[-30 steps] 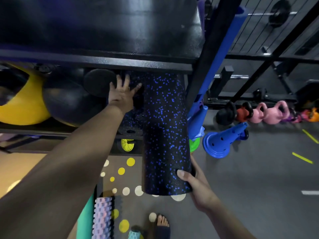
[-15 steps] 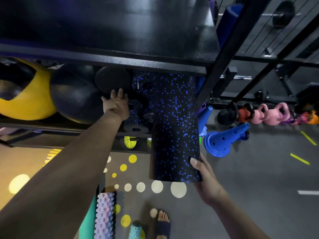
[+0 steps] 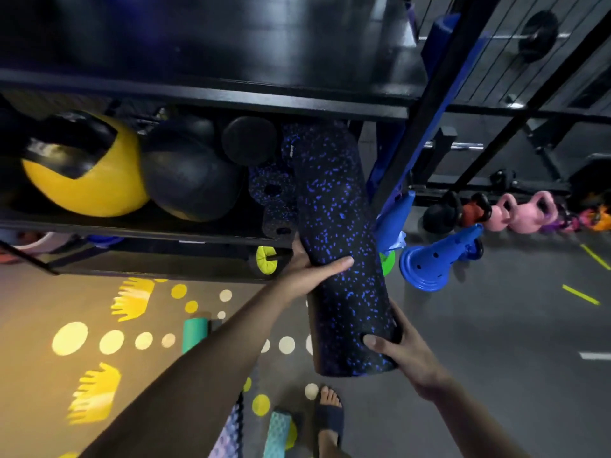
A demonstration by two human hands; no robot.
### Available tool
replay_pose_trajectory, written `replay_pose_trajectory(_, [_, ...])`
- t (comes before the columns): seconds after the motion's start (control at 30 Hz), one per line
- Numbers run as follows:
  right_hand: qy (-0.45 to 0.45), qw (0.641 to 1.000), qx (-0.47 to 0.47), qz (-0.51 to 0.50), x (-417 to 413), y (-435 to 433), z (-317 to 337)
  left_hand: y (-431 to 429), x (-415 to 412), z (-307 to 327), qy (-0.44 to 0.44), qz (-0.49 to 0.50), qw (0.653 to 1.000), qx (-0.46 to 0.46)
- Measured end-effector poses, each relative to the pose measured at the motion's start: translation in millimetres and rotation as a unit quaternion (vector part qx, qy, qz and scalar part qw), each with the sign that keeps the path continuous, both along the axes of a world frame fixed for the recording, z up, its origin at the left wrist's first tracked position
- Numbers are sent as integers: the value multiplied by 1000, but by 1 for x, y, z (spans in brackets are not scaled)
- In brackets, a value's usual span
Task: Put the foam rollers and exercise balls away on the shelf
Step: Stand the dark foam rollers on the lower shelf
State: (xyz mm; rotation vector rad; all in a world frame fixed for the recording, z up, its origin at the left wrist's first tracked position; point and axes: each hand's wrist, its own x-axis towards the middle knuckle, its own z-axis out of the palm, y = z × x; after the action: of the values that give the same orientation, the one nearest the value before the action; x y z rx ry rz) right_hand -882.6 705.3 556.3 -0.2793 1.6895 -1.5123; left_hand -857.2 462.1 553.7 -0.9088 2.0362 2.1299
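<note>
A long black foam roller with blue specks (image 3: 337,233) sticks out of the black shelf (image 3: 205,94), its far end under the upper board. My left hand (image 3: 310,269) grips its middle from the left, thumb across the top. My right hand (image 3: 400,350) holds its near end from the right and below. On the shelf to the left lie smaller speckled rollers (image 3: 271,190), a plain black roller end (image 3: 249,140), a black ball (image 3: 191,176) and a yellow and black ball (image 3: 86,166).
On the floor near my sandalled foot (image 3: 329,418) lie a teal roller (image 3: 195,330), a ridged pastel roller (image 3: 231,438) and a teal ridged roller (image 3: 277,434). Blue cones (image 3: 436,259) and coloured kettlebells (image 3: 525,216) stand at the right. A black shelf post (image 3: 426,104) runs beside the roller.
My left hand has left the rollers inside the shelf and come back to grip the long roller's middle. The roller's near end has tilted right, with my right hand still on it.
</note>
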Motion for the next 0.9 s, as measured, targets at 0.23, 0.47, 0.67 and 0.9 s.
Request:
replay_pose_trajectory(0.23, [22,995,27,96,67,12,11,12,98,11,-26,53,998,17])
replay_pose_trajectory(0.47, [43,985,34,166,132,-51,35,-31,193,37,-4,196,980,30])
replay_pose_trajectory(0.67, [30,971,55,232,161,-108,42,-75,237,58,3,263,965,-1])
replay_pose_trajectory(0.9, [44,950,114,287,107,-168,34,-118,234,43,-19,244,968,-46])
